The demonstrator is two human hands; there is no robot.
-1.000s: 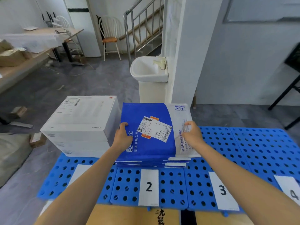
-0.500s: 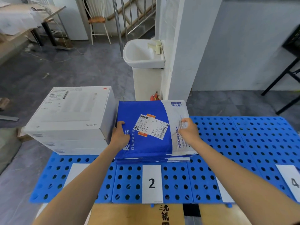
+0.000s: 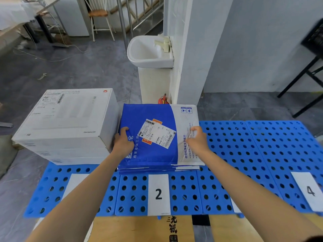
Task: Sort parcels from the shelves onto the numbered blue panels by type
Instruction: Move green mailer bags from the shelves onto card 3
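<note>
Blue-and-white, the padded mailer (image 3: pixel 153 154) lay flat on a low stack of like mailers (image 3: pixel 157 169), at 12 o'clock from the white "2" label (image 3: pixel 158 193) on the blue panels (image 3: pixel 244 151). The left hand (image 3: pixel 123 142) gripped its 9 o'clock edge, thumb on top and fingers curled under. The right hand (image 3: pixel 196 139) pinched the white margin at its 3 o'clock edge with bent fingers. Whether the mailer's full weight already sat on the stack could not be told.

The step in hand looked to be setting this parcel down on its own type's pile. To do it well, the edges probably wanted squaring with the mailers below, whose corners showed a little at 6 o'clock. The stack of white boxes (image 3: pixel 64 123) stood just beside at 9 o'clock, nearly touching the left knuckles, so those fingers would best slide out toward 6 o'clock rather than sideways. The film skin looked slick; letting go with both hands together, and pressing lightly from above first, should keep the top mailer from skating toward the open panels at 3 o'clock, where the "4" label (image 3: pixel 310 190) sat.
</note>
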